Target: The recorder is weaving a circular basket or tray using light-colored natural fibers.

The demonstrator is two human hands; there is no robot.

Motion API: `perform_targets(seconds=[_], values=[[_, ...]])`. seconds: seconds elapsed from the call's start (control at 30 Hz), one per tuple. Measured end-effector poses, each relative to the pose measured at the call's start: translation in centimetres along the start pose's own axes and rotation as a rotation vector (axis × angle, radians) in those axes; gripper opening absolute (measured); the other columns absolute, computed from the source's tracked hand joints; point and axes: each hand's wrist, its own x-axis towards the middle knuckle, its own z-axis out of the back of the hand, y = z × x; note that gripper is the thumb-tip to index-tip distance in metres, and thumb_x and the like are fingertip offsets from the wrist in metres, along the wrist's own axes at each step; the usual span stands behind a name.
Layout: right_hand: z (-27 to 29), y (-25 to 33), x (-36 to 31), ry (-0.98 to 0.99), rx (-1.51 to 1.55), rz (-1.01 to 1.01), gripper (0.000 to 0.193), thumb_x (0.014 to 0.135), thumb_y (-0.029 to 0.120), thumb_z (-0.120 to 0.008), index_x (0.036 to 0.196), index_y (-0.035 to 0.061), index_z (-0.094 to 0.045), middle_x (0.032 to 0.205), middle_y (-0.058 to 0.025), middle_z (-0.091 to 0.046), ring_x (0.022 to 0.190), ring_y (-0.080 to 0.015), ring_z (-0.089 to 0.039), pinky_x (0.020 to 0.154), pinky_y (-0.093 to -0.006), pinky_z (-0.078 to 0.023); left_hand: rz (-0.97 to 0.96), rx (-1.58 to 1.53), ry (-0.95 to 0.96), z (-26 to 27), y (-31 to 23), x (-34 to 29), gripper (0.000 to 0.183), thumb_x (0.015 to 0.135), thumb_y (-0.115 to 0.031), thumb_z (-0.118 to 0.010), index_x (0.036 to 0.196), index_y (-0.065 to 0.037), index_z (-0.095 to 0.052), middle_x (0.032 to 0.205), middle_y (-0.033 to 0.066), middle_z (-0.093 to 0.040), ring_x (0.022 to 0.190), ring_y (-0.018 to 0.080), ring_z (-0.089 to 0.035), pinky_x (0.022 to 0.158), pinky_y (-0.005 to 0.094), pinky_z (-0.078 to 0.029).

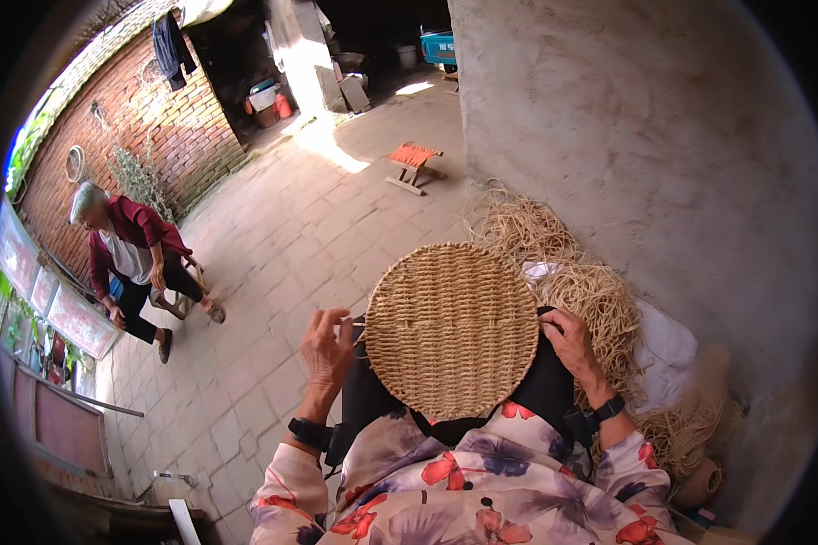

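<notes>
A round mat (453,331) woven from tan straw cord lies across my lap, its face turned up. At its left edge, my left hand (327,350) has its fingers curled and pinched together around a short cord end (359,324) that sticks out from the rim. My right hand (571,343) grips the opposite edge, with its fingertips partly hidden at the rim. Both wrists wear black bands.
Heaps of loose straw cord (577,291) lie along the wall to my right, beside a white sack (663,350) and a clay pot (700,481). A folding stool (415,156) with an orange seat stands ahead. Another person (136,254) sits at the left.
</notes>
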Motion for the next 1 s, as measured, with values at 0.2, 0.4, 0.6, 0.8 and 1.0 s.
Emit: perform_targets(seconds=[0.2,0.4,0.6,0.8,1.0], values=[[-0.9,0.5,0.5,0.011,0.039,0.001,0.010,0.087,0.003,-0.058,0.094,-0.0028,-0.063,0.082,-0.0130,-0.064,0.072,-0.0250,-0.063,0.066,-0.0332,-0.048,-0.260,-0.112,0.093,-1.8,-5.1,-0.5,0.007,0.080,-0.007,-0.070,0.084,-0.010,-0.066,0.077,0.0066,-0.060,0.073,0.0246,-0.062,0.062,0.0362,-0.048],[-1.0,0.3,0.1,-0.036,0.083,-0.002,0.009,0.088,0.003,-0.059,0.093,-0.0030,-0.062,0.082,-0.0140,-0.064,0.073,-0.0255,-0.063,0.068,-0.0340,-0.049,-0.341,-0.133,0.198,-3.3,-6.6,-0.9,0.009,0.078,-0.007,-0.070,0.085,-0.009,-0.065,0.079,0.0066,-0.061,0.077,0.0259,-0.062,0.064,0.0363,-0.048],[-1.2,0.4,-0.1,-0.076,0.065,-0.017,0.007,0.087,0.003,-0.059,0.091,-0.0019,-0.062,0.083,-0.0136,-0.064,0.076,-0.0272,-0.064,0.070,-0.0346,-0.050,-0.253,-0.199,0.197,-3.3,-5.9,-0.9,0.008,0.080,-0.004,-0.069,0.086,-0.007,-0.065,0.078,0.0086,-0.061,0.071,0.0258,-0.062,0.062,0.0353,-0.049],[-1.4,0.4,-0.3,-0.101,0.055,-0.007,0.004,0.087,0.001,-0.058,0.089,-0.0010,-0.061,0.084,-0.0122,-0.063,0.078,-0.0259,-0.063,0.072,-0.0342,-0.050,-0.200,-0.271,0.157,-3.3,-5.3,-0.7,0.005,0.082,-0.002,-0.067,0.086,-0.005,-0.065,0.077,0.0099,-0.062,0.066,0.0261,-0.061,0.060,0.0347,-0.048],[-2.1,0.0,-0.6,-0.159,0.038,-0.007,0.004,0.087,0.002,-0.058,0.089,-0.0004,-0.060,0.083,-0.0121,-0.062,0.078,-0.0279,-0.062,0.072,-0.0350,-0.049,-0.184,-0.282,0.139,-3.2,-5.3,-0.9,0.006,0.082,-0.002,-0.067,0.087,-0.004,-0.065,0.077,0.0103,-0.062,0.066,0.0259,-0.062,0.059,0.0348,-0.048]])
